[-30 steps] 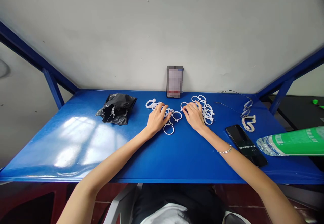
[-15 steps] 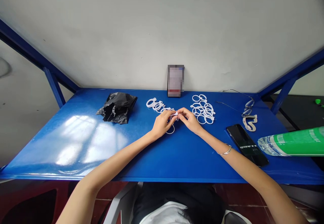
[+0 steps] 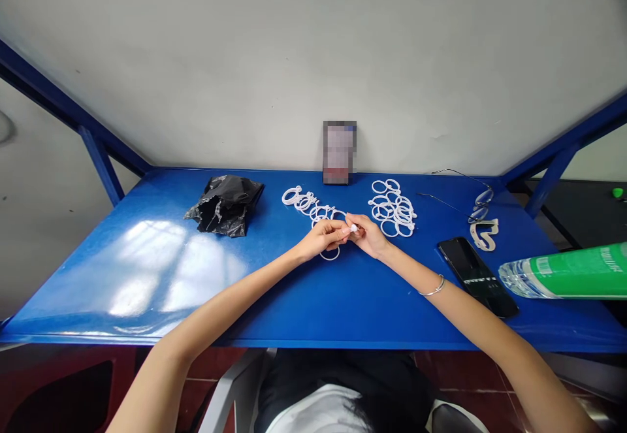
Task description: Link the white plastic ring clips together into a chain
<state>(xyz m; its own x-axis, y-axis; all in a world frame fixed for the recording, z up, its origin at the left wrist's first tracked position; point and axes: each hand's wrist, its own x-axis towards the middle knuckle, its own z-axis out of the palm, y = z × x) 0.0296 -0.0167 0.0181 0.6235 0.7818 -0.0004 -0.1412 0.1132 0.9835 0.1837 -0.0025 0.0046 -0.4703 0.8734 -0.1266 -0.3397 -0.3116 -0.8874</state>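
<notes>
**No legible writing**

The green label of the water bottle (image 3: 563,279) carries pale print too small to read. The phone (image 3: 477,276) screen shows a faint white line, illegible. The upright card (image 3: 339,152) against the wall is blurred.

left hand (image 3: 322,238) + right hand (image 3: 369,237) | pinching white ring (image 3: 353,228) | blue table (image 3: 313,289)

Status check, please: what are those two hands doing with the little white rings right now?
Left hand and right hand meet fingertip to fingertip, pinching one white ring. Ring piles behind them. Nothing between the hands.
</notes>
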